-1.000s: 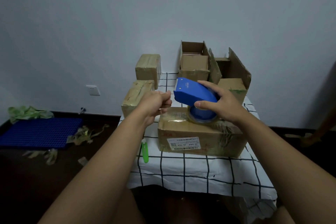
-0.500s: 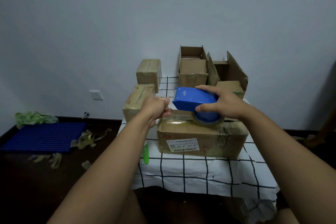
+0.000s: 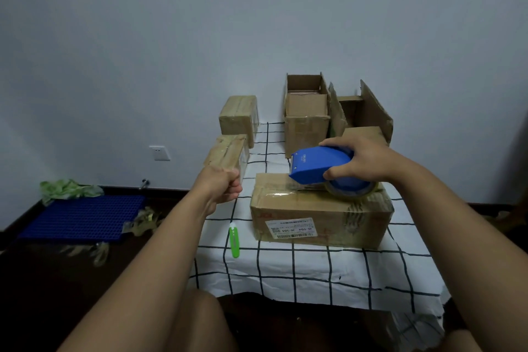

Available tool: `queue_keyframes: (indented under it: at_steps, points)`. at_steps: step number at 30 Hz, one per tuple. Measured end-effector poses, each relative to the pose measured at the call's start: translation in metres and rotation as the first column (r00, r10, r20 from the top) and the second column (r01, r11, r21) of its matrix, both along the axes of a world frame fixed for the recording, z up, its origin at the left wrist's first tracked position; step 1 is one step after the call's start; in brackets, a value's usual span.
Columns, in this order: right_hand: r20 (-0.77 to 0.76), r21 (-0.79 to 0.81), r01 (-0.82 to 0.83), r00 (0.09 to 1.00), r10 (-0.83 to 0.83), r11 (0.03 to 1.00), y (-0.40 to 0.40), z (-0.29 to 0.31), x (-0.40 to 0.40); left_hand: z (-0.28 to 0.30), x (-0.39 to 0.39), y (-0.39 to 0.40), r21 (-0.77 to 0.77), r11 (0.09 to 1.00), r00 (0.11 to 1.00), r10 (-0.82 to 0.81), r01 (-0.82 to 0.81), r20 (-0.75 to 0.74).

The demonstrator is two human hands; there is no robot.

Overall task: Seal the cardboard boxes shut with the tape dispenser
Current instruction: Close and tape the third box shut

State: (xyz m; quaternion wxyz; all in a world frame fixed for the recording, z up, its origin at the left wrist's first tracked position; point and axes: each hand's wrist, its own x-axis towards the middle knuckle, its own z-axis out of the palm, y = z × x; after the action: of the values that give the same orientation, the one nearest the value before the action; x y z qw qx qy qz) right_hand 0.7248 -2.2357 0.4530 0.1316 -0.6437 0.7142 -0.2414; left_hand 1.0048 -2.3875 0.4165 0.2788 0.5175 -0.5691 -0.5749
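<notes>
While my right hand (image 3: 368,163) wraps its grip around the blue tape dispenser (image 3: 320,168), the tool sits tilted on top of the nearest cardboard box (image 3: 317,217), right of centre in the frame. Its roll of clear tape (image 3: 353,194) touches the box's top near the right end, and the dispenser's nose points toward the left of the picture, over the taped seam. That box lies on the tabletop (image 3: 314,274), which is covered by a white cloth with a black grid, and a white label faces me on its front side.

My left hand (image 3: 221,188) is held in the air just left of the box's upper left corner, fingers curled into a tight fist; whether a strip of tape is pinched inside it, I cannot tell.

A green utility knife (image 3: 234,240) lies on the cloth near the box's lower left corner. Two closed, taped boxes (image 3: 238,117) sit toward the left edge of the tabletop, one behind the other. Two open boxes (image 3: 307,111) with raised flaps stand at the back, against the wall. On the floor at lower left of the frame I see a blue plastic mat (image 3: 83,217) and scraps of used tape (image 3: 143,221).
</notes>
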Motion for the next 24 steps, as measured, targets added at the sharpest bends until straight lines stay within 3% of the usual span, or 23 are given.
queue_keyframes:
  at_steps: [11, 17, 24]
  points:
    - [-0.187, 0.093, 0.021, 0.982, -0.004, 0.995, -0.008, 0.007, 0.006, -0.021, -0.003, 0.006, 0.017, 1.0, 0.999, 0.017, -0.016, -0.032]
    - [-0.182, 0.122, 0.007, 0.983, 0.015, 0.993, -0.008, 0.008, 0.004, -0.024, -0.007, 0.009, 0.076, 0.996, 0.994, 0.051, -0.044, -0.094]
    - [-0.188, 0.142, 0.019, 0.982, 0.008, 0.99, -0.008, 0.007, 0.004, -0.03, -0.009, 0.009, 0.062, 0.998, 0.997, 0.037, -0.033, -0.064]
